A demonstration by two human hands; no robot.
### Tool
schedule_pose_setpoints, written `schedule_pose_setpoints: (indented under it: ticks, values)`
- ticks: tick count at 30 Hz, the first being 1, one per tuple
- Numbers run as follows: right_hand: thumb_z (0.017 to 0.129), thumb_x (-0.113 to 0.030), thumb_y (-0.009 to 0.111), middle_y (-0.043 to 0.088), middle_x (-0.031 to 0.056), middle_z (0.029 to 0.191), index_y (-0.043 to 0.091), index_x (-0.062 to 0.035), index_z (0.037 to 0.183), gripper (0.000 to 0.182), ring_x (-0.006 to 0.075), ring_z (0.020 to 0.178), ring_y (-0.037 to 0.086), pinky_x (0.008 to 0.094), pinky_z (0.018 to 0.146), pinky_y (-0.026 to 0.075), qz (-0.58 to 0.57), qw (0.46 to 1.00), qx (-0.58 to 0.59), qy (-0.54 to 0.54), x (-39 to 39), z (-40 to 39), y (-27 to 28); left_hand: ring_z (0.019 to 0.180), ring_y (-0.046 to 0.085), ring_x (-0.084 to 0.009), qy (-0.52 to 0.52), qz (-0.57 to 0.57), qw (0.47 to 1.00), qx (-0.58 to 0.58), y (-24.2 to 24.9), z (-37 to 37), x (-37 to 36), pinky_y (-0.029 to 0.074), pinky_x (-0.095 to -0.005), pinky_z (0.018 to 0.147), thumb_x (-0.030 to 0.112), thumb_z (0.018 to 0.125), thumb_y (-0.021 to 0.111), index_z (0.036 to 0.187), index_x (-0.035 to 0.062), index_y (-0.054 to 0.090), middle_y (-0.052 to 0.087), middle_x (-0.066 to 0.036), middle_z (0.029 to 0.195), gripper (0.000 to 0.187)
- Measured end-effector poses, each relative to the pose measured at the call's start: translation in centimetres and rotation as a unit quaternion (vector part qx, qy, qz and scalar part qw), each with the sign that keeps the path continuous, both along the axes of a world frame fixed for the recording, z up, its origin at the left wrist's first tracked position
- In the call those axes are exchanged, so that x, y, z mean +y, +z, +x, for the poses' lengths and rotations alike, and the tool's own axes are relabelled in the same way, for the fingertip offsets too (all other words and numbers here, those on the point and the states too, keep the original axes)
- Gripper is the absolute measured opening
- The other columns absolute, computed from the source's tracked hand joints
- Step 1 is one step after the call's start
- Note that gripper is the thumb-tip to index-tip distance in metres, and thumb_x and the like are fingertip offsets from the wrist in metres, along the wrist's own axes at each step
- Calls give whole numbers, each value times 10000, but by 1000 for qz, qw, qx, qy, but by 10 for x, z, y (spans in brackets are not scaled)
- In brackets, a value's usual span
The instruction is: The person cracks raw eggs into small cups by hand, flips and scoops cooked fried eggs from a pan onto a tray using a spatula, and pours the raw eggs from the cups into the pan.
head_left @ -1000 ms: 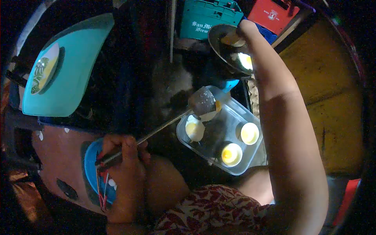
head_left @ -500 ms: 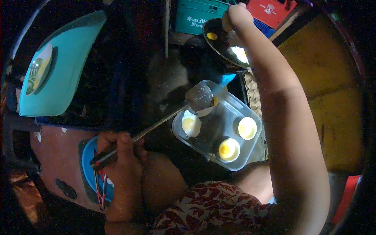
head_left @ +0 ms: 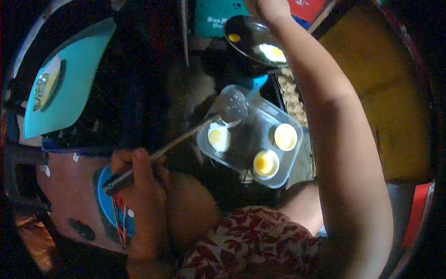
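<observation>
My left hand [head_left: 141, 181] is closed round the handle of a metal turner [head_left: 234, 106], whose blade is over the far-left part of a clear plastic tray [head_left: 297, 156]. Something white shows under the blade's edge. A fried egg [head_left: 218, 138] lies at the tray's left; two round cups, a pale one [head_left: 285, 137] and one with orange yolk [head_left: 266, 164], stand at its right. Up at the top edge, my right hand [head_left: 272, 8] is closed beside a dark pan [head_left: 251, 39] with a white egg and a yellow spot in it. What it holds is hidden.
An egg carton [head_left: 291, 95] lies between the tray and my right forearm. Green [head_left: 216, 18] and red [head_left: 306, 7] crates stand behind the pan. At left are a turquoise board or tray [head_left: 76, 102] and a blue basin [head_left: 106, 200] with red-handled utensils.
The whole view has shifted, so the pan, tray and crates appear further left and higher. The yellow bit at the turner's edge no longer shows. Both hands stay closed.
</observation>
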State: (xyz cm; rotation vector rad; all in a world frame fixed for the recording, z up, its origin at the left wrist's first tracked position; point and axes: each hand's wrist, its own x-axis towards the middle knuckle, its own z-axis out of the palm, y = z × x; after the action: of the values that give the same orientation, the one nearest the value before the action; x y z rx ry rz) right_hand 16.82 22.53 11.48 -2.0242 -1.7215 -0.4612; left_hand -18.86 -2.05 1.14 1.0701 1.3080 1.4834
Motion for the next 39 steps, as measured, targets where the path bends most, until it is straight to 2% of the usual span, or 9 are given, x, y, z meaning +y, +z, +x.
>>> schedule_pose_setpoints:
  ticks: [1, 3, 5, 6, 7, 10, 15, 21, 39]
  values:
    - [870, -223, 586, 653, 293, 1024, 699, 16, 927, 271, 359, 885, 680, 459, 753, 532, 84, 958, 273, -23, -11, -1, 2, 450, 498, -107, 7, -9, 1000, 7, 2, 1, -2, 402, -243, 404, 272, 958, 627, 892, 109, 460, 598, -86, 660, 243]
    - [835, -249, 643, 687, 263, 914, 703, 38, 905, 301, 372, 836, 688, 448, 727, 538, 76, 992, -7, -104, 18, 59, -17, 453, 498, -105, 21, -19, 1000, 9, 3, 0, -3, 396, -239, 403, 289, 958, 627, 884, 112, 460, 598, -84, 659, 254]
    - [873, -279, 631, 705, 241, 862, 736, 25, 858, 322, 374, 827, 704, 437, 755, 550, 118, 940, 273, -166, -12, 66, -21, 456, 502, -105, 36, -16, 999, -2, 2, -1, -3, 388, -236, 400, 310, 954, 632, 874, 114, 462, 602, -82, 659, 271]
    - [852, -302, 670, 713, 211, 937, 731, 9, 927, 326, 334, 861, 710, 432, 772, 556, -31, 984, -4, -174, -2, 114, -40, 458, 503, -105, 45, -12, 999, -11, 1, -1, -2, 384, -234, 399, 321, 952, 634, 870, 115, 463, 605, -81, 659, 280]
    - [831, -324, 708, 720, 181, 1013, 727, -7, 996, 358, 294, 895, 717, 426, 790, 561, -179, 929, -281, -164, 7, 158, -57, 460, 505, -105, 55, -9, 998, -20, 1, -2, -2, 381, -232, 398, 331, 950, 637, 865, 116, 464, 607, -80, 659, 289]
    - [859, -201, 584, 702, 136, 825, 718, -53, 961, 225, 245, 652, 655, 342, 571, 478, -120, 986, 81, -79, -98, 120, -75, 467, 516, -102, 75, -2, 997, -8, 2, -5, -2, 382, -231, 396, 344, 950, 635, 863, 121, 464, 620, -76, 668, 294]
    - [788, -235, 653, 703, 202, 922, 730, -51, 857, 211, 349, 877, 691, 451, 791, 548, -148, 953, 236, -121, -203, 74, -154, 475, 524, -99, 94, -2, 996, -13, 14, 2, -2, 387, -227, 404, 341, 949, 641, 844, 120, 466, 631, -77, 679, 301]
    - [799, -168, 588, 701, 177, 1029, 737, -149, 1021, 268, 345, 985, 672, 434, 878, 535, -348, 924, 137, -84, -228, 23, -230, 482, 533, -106, 83, 2, 996, -45, 13, 3, -2, 388, -222, 409, 333, 946, 649, 850, 116, 462, 633, -88, 678, 302]
    - [869, -186, 559, 692, 111, 1091, 726, -148, 1042, 244, 319, 1041, 669, 459, 854, 538, -288, 946, 101, -111, -251, 27, -220, 477, 536, -119, 58, 23, 997, -34, 10, 7, -2, 414, -237, 406, 286, 965, 627, 855, 96, 479, 625, -101, 670, 265]
